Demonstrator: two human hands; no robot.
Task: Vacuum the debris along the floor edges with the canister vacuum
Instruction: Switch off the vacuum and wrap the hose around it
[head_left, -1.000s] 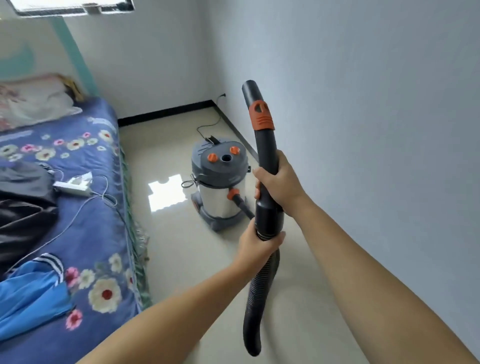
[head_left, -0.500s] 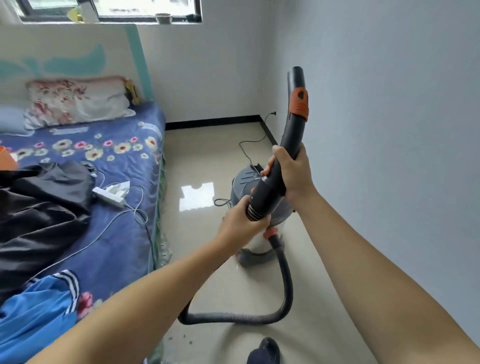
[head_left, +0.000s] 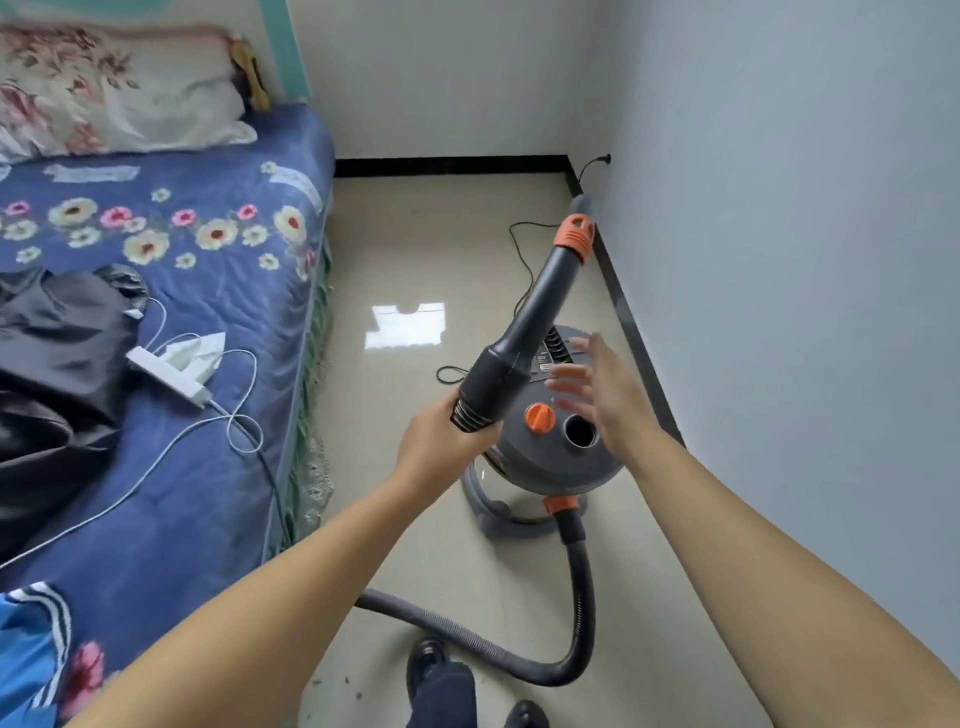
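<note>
My left hand (head_left: 441, 441) grips the ribbed lower end of the black vacuum handle tube (head_left: 530, 317), which slants up to the right and ends in an orange collar (head_left: 574, 238). Just right of the tube, my right hand (head_left: 597, 395) hovers with fingers spread, holding nothing. Below both hands stands the grey canister vacuum (head_left: 550, 457) with an orange knob (head_left: 540, 418) and a round port on its lid. Its ribbed hose (head_left: 582, 597) loops from the canister's front across the beige floor. Small dark specks of debris (head_left: 345, 680) lie near the bed's edge at the bottom.
A bed with a blue floral cover (head_left: 171, 291) fills the left side, carrying a white power strip (head_left: 171, 371), dark clothing and a pillow. The grey wall (head_left: 779, 312) with a black baseboard (head_left: 623, 322) runs close on the right. The vacuum's cord (head_left: 524, 260) trails to a wall plug. My shoes (head_left: 431, 660) are at the bottom.
My right hand has let go of the handle tube and opened beside it. The tube has tilted lower, and the view has dropped onto the canister, now directly under my hands.
</note>
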